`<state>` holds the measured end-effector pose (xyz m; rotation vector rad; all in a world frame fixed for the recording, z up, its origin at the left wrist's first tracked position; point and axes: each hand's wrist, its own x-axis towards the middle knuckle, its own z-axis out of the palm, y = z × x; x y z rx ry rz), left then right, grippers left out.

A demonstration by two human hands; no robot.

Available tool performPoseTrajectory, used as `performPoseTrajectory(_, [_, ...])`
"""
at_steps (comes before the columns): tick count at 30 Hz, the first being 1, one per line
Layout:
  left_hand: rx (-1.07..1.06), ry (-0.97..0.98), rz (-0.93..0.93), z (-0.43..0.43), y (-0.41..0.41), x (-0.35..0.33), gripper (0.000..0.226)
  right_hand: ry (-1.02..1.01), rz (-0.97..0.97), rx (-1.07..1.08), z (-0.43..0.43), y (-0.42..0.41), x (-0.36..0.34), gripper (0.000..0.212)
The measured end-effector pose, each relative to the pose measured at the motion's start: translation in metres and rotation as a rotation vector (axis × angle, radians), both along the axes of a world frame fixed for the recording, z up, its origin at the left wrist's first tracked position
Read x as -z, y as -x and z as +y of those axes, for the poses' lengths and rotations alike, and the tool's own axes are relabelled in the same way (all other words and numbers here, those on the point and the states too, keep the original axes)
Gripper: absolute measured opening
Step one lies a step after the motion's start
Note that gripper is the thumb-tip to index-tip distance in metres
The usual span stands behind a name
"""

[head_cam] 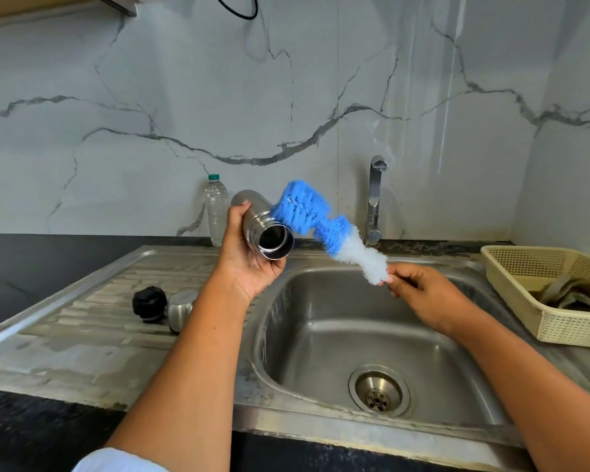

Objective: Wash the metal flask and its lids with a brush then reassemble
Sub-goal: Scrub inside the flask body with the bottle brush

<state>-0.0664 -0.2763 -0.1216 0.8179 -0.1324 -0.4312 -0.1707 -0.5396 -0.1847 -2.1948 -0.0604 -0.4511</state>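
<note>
- The left hand (249, 264) is curled around the metal flask (263, 226), tilted above the sink (321, 301) rim; smooth steel could slide out.
- The right hand (419, 294) only pinches the brush (321, 226) at its white end, so the blue head, beside the flask mouth, could bend and miss.

Bright daylight, sharp, wide-angle edge bowing
</note>
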Motion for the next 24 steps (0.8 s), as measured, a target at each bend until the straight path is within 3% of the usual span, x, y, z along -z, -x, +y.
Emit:
performPoseTrajectory(13, [0.03,0.013,-0.006,-0.005,0.0,0.0,0.056,-0.016,-0.006,-0.039,0.011,-0.003,0.003,0.023])
performPoseTrajectory(24, [0.021,0.073,-0.019,-0.005,-0.004,0.003,0.056,-0.014,0.023,-0.028,0.005,0.0,0.005,0.025])
